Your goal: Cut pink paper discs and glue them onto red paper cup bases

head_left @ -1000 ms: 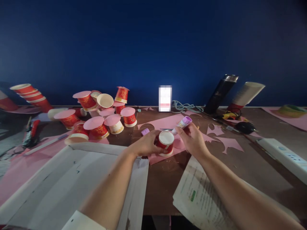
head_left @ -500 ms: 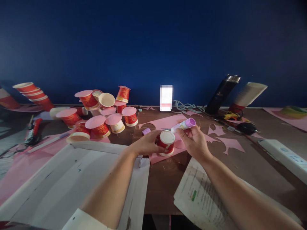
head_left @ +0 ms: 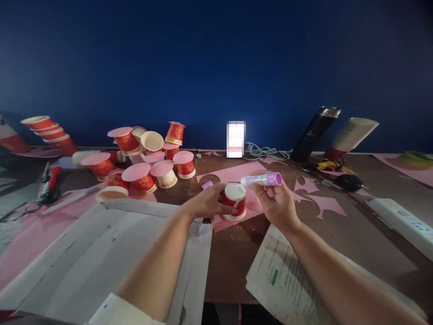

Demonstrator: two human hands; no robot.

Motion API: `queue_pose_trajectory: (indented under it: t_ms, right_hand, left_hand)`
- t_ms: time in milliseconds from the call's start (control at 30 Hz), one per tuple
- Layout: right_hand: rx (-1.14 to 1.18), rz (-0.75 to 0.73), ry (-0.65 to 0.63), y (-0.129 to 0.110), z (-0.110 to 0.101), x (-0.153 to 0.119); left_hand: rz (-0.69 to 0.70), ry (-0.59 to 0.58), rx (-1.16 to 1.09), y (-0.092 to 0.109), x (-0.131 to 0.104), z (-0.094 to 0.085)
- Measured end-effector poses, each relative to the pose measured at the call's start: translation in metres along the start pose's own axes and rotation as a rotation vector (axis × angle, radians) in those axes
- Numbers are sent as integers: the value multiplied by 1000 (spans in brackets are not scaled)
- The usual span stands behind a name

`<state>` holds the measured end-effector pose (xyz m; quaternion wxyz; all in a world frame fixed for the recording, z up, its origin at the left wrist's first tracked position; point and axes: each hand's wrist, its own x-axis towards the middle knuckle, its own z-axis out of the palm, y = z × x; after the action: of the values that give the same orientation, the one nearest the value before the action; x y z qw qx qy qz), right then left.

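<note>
My left hand (head_left: 210,201) is closed round the side of a red paper cup (head_left: 236,204), which stands upside down with its white base facing up. In my right hand (head_left: 278,204) is an uncapped purple glue stick (head_left: 262,179), tilted nearly level. Its white tip is at the right edge of the cup's base; I cannot tell whether the two touch. A purple cap (head_left: 207,185) lies just behind my left hand. Pink paper (head_left: 225,173) with round holes cut from it lies under and behind the cup.
Several red cups topped with pink discs (head_left: 137,174) stand at the left, beside stacked cups (head_left: 54,134). A lit phone (head_left: 236,140) leans on the wall. A black flask (head_left: 313,135), power strip (head_left: 402,223), pink scraps (head_left: 326,204), printed sheets (head_left: 270,262) and white board (head_left: 84,257) surround my arms.
My right hand has turned the glue stick from a slant to nearly level, its rear end dropping and shifting right. My left hand keeps holding the cup in place.
</note>
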<state>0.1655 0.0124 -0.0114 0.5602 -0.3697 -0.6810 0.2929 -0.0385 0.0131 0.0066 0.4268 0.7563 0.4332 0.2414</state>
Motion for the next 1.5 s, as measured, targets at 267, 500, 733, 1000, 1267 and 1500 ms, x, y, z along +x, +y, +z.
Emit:
queue_pose_trajectory:
  t_ms: [267, 500, 733, 1000, 1267, 1500]
  right_hand:
    - [-46, 34, -14, 5, 0, -1]
    - [-122, -1, -13, 3, -2, 2]
    - [-41, 35, 98, 8, -1, 5]
    - [-61, -46, 74, -6, -1, 0]
    - [-129, -119, 7, -1, -1, -4]
    - [-243, -52, 47, -2, -2, 0]
  left_hand:
    - [6, -13, -32, -5, 1, -4]
    - [-28, 16, -11, -7, 1, -4]
    - [10, 48, 42, -6, 0, -3]
    - [73, 66, 91, -3, 0, -1]
    - [30, 93, 131, 0, -1, -1]
    - [-13, 117, 176, -6, -1, -2]
